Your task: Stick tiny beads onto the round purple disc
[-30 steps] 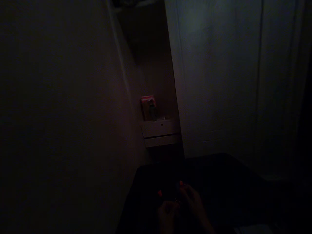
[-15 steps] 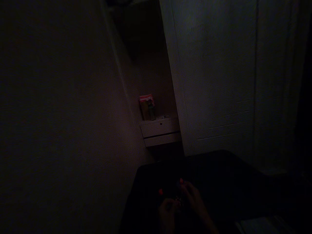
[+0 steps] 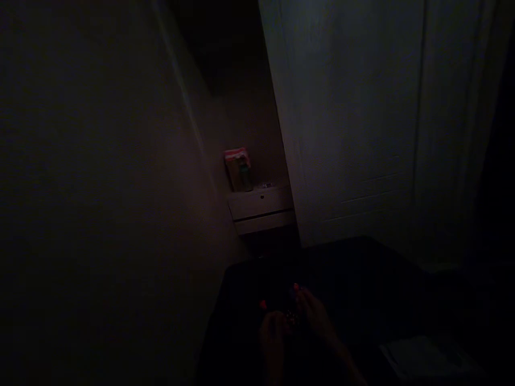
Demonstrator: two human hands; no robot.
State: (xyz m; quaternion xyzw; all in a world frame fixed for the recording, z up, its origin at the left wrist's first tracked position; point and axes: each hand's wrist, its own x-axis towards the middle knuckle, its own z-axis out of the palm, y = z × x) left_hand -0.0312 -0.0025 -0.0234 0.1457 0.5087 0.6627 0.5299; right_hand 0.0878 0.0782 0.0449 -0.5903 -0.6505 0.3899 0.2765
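Observation:
The light is very dim and most detail is lost. Low in the middle, my left hand (image 3: 272,329) has its fingers curled closed beside a cluster of small pale and pinkish specks (image 3: 290,318). What those fingers grip is too dark to make out. Just beyond that hand shows a small red object (image 3: 263,305). My right hand (image 3: 316,313) is pinched closed, with another small red piece (image 3: 296,287) at its fingertips. Both hands are above a dark flat surface (image 3: 341,268), close together with the specks between them.
A pale wall (image 3: 120,187) stands on the left, a large light panel (image 3: 354,118) on the right. Between them, a drawer unit (image 3: 261,206) carries a red-topped box or bag (image 3: 235,169) and a greenish container (image 3: 245,177). A pale flat item (image 3: 426,356) lies at lower right.
The whole view has shifted a little, so everything sits slightly higher and further left. Both hands stay close together, fingers closed; the left hand's fingers have shifted slightly.

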